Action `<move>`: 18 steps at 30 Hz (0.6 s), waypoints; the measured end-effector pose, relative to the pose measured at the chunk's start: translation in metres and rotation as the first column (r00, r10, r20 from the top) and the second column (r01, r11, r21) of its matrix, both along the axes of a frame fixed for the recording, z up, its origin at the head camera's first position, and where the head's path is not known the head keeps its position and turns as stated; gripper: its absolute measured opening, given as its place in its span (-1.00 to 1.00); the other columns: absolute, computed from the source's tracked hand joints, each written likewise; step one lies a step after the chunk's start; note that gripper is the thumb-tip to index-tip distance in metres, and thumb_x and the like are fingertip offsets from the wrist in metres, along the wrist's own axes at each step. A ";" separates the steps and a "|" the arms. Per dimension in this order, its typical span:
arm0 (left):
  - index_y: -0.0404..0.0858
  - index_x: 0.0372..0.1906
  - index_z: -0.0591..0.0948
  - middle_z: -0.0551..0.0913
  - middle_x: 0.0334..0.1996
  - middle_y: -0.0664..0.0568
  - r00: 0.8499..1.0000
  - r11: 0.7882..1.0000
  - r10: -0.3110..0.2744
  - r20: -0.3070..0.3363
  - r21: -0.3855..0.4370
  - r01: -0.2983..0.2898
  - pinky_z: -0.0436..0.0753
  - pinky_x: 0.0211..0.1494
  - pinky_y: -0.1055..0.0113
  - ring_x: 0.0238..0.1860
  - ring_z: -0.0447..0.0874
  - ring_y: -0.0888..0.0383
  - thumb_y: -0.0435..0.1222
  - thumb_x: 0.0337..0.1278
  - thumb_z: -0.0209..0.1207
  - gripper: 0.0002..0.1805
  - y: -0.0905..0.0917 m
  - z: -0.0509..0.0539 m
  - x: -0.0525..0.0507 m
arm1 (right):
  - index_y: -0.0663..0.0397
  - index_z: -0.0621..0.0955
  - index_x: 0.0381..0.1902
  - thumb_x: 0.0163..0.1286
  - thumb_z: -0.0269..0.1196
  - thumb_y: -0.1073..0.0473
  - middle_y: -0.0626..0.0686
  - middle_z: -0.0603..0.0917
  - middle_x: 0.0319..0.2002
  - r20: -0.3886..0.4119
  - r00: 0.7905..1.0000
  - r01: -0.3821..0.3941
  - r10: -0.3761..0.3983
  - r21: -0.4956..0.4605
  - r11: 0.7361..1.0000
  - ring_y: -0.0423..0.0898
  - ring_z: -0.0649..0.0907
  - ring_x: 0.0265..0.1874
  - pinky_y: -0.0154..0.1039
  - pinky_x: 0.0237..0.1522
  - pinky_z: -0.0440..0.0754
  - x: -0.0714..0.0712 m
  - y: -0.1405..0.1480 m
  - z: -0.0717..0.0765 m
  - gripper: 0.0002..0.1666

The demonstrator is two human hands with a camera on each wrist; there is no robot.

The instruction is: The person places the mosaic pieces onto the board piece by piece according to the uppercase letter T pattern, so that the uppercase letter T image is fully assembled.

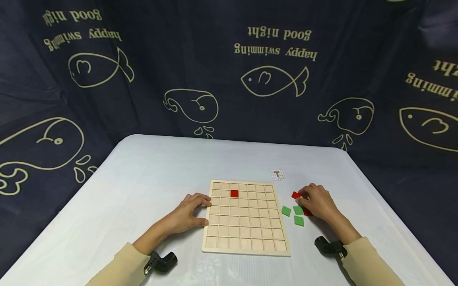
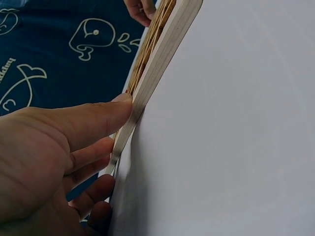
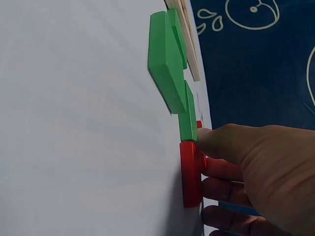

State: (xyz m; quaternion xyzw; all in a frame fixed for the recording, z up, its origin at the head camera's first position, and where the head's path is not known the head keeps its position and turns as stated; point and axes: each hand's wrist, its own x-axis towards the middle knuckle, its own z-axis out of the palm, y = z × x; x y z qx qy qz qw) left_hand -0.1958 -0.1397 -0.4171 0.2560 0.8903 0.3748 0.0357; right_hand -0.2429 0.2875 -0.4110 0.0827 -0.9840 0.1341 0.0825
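My left hand rests at the left edge of a wooden grid board, its thumb and fingertips touching the rim. The left wrist view shows the thumb against the board's side. One red square tile lies in a cell of the board's second row. To the right of the board, my right hand pinches a red tile between thumb and fingertips. Another red tile lies beneath that hand, partly hidden. Green tiles are scattered between the board and the right hand.
A small printed card with a red and green T pattern on a grid lies beyond the board's far right corner. The white-covered table ends at a dark blue cloth with fish drawings.
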 end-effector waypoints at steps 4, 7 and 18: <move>-0.20 0.01 0.55 0.44 0.23 0.09 1.000 1.000 -0.001 -0.003 0.001 0.001 0.22 0.27 -0.03 0.19 0.27 0.08 -0.21 -0.09 0.37 -0.52 0.000 0.000 0.000 | 0.24 0.67 -0.21 0.11 0.34 0.13 0.16 0.62 -0.30 0.000 1.000 -0.001 0.001 -0.010 1.000 0.08 0.52 -0.27 0.04 -0.19 0.41 0.000 0.000 0.000 -0.67; -0.21 0.03 0.55 0.44 0.24 0.08 1.000 1.000 -0.002 0.002 0.003 0.002 0.21 0.27 -0.04 0.19 0.27 0.07 -0.22 -0.09 0.36 -0.52 0.001 0.000 0.000 | 0.25 0.67 -0.22 0.11 0.34 0.14 0.16 0.62 -0.30 -0.005 1.000 -0.005 0.005 -0.011 1.000 0.08 0.53 -0.27 0.05 -0.20 0.41 0.001 0.000 0.000 -0.68; -0.22 0.05 0.55 0.44 0.25 0.08 1.000 1.000 0.007 0.010 0.009 -0.007 0.19 0.27 -0.05 0.18 0.28 0.08 -0.25 -0.07 0.35 -0.51 0.002 0.001 0.001 | 0.22 0.67 -0.21 0.12 0.34 0.13 0.11 0.61 -0.32 -0.026 0.999 -0.033 0.031 -0.055 0.998 0.02 0.49 -0.29 -0.08 -0.25 0.36 0.002 -0.006 0.005 -0.69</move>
